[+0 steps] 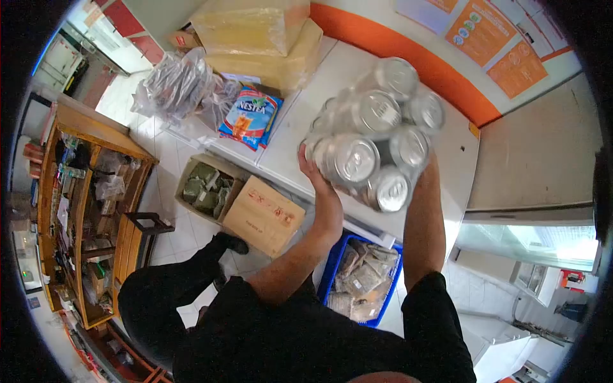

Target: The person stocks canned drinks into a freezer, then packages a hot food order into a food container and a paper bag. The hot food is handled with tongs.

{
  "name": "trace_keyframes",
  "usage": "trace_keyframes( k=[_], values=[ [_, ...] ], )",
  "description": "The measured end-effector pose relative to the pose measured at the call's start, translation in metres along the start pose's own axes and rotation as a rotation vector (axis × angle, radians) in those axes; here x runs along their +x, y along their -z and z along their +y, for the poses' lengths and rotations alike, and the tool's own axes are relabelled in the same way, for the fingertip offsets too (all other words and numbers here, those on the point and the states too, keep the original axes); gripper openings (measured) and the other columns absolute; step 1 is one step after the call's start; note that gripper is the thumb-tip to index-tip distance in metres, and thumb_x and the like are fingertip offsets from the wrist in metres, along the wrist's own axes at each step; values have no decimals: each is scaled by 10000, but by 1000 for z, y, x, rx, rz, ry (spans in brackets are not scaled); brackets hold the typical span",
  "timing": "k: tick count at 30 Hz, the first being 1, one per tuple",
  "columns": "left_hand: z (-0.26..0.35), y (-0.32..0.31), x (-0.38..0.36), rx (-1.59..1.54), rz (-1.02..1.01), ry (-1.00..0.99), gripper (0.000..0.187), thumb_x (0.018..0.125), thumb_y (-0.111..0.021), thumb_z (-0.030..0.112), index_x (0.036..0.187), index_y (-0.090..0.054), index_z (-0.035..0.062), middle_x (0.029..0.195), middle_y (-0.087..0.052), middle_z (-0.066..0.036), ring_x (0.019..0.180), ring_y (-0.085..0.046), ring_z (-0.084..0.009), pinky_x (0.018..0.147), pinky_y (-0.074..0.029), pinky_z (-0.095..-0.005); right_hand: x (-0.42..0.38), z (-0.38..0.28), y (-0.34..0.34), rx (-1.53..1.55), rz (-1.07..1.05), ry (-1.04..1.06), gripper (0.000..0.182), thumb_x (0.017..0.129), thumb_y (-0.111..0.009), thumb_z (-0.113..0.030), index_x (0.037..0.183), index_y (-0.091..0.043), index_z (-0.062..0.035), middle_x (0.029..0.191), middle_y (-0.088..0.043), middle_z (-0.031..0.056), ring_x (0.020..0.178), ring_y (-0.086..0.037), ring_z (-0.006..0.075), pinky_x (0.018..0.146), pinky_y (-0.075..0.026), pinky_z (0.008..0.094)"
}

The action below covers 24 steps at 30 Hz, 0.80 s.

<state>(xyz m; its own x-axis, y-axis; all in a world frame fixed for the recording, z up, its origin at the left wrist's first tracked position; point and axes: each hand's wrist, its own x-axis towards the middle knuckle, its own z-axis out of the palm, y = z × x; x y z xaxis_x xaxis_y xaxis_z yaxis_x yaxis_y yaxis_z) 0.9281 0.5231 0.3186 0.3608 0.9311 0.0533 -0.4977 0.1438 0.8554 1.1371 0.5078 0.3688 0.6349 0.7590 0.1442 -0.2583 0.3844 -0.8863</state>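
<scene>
A plastic-wrapped pack of several clear cans with silver lids (377, 131) is held up over the white freezer top (297, 147), tilted so the lids face me. My left hand (311, 167) grips its lower left side, with the fingers partly hidden behind the wrap. On the right side my right hand (426, 169) is pressed against the pack, its fingers mostly hidden behind the cans. Left of the pack, blue and red Nestea packets (250, 118) lie on the white top beside a pile of clear plastic bags (175, 86).
Large taped cartons (249, 32) stand at the back. Below are an open box of green packets (207, 188), a closed carton (263, 217) and a blue crate (329, 271) of packets. Wooden shelves (83, 217) stand left. A person in black (153, 300) is at lower left.
</scene>
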Motion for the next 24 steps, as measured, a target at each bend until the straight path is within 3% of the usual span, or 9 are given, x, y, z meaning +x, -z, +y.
trace_keyframes(
  k=[5, 8, 10, 12, 15, 16, 19, 21, 24],
  values=[
    [20, 22, 47, -158, 172, 288, 634, 988, -352, 460, 1469, -153, 98, 1470, -261, -117, 1354, -257, -244, 1119, -171, -378, 65, 40, -45, 23, -23, -94, 389, 964, -389, -380, 1140, -557, -76, 1072, -609, 62, 973, -589, 190, 868, -485, 347],
    [35, 60, 60, 181, -88, 361, 643, 976, -276, 517, 1490, -142, 154, 1495, -245, -54, 1348, -252, -232, 1115, -120, -443, 79, 67, -43, 54, 95, -171, 465, 974, -358, -426, 1207, -537, -65, 1133, -598, 75, 1043, -567, 197, 929, -448, 350],
    [40, 83, 75, 201, -348, 221, 673, 973, -311, 504, 1464, -219, 52, 1491, -282, -74, 1353, -265, -221, 1116, -119, -447, 73, 81, -41, 46, 141, -152, 486, 977, -347, -432, 1226, -528, -56, 1166, -583, 83, 1084, -541, 200, 960, -422, 351],
    [58, 86, 92, 213, -185, 317, 678, 952, -386, 529, 1381, -379, 5, 1397, -423, -109, 1310, -346, -210, 1109, -189, -346, 63, 91, -33, 29, 182, -108, 506, 980, -336, -439, 1245, -519, -47, 1198, -567, 90, 1124, -515, 203, 991, -395, 353],
    [18, 113, 148, 159, -375, 313, 676, 953, -366, 544, 1400, -369, 37, 1393, -433, -112, 1299, -372, -218, 1110, -203, -347, 31, 125, 6, -332, 441, 105, 599, 958, -336, -502, 1349, -412, -54, 1381, -417, 119, 1293, -357, 233, 1089, -257, 396],
    [-5, 118, 169, 168, -400, 329, 676, 953, -365, 545, 1400, -369, 37, 1392, -433, -112, 1298, -373, -218, 1110, -204, -347, 11, 142, 14, -335, 499, 26, 659, 937, -341, -551, 1383, -355, -66, 1419, -357, 121, 1319, -315, 241, 1099, -229, 405],
    [-83, 118, 219, 204, -419, 405, 676, 953, -364, 546, 1400, -369, 39, 1392, -434, -112, 1297, -375, -219, 1108, -208, -348, -22, 191, 20, 116, 382, -581, 870, 872, -356, -698, 1484, -184, -103, 1535, -178, 126, 1398, -190, 266, 1129, -146, 433],
    [-116, 118, 231, 227, -403, 454, 676, 952, -363, 546, 1400, -369, 40, 1392, -434, -113, 1297, -376, -219, 1107, -210, -348, -13, 223, 22, -238, 408, -369, 956, 826, -380, -749, 1481, -181, -81, 1514, -215, 147, 1381, -225, 281, 1111, -205, 442],
    [-134, 122, 223, 283, -367, 496, 676, 952, -362, 547, 1400, -370, 42, 1392, -434, -113, 1296, -377, -219, 1105, -214, -349, 0, 225, 23, -39, 421, -360, 964, 843, -352, -741, 1419, -268, 27, 1436, -315, 218, 1323, -317, 317, 1091, -257, 387]
  ],
)
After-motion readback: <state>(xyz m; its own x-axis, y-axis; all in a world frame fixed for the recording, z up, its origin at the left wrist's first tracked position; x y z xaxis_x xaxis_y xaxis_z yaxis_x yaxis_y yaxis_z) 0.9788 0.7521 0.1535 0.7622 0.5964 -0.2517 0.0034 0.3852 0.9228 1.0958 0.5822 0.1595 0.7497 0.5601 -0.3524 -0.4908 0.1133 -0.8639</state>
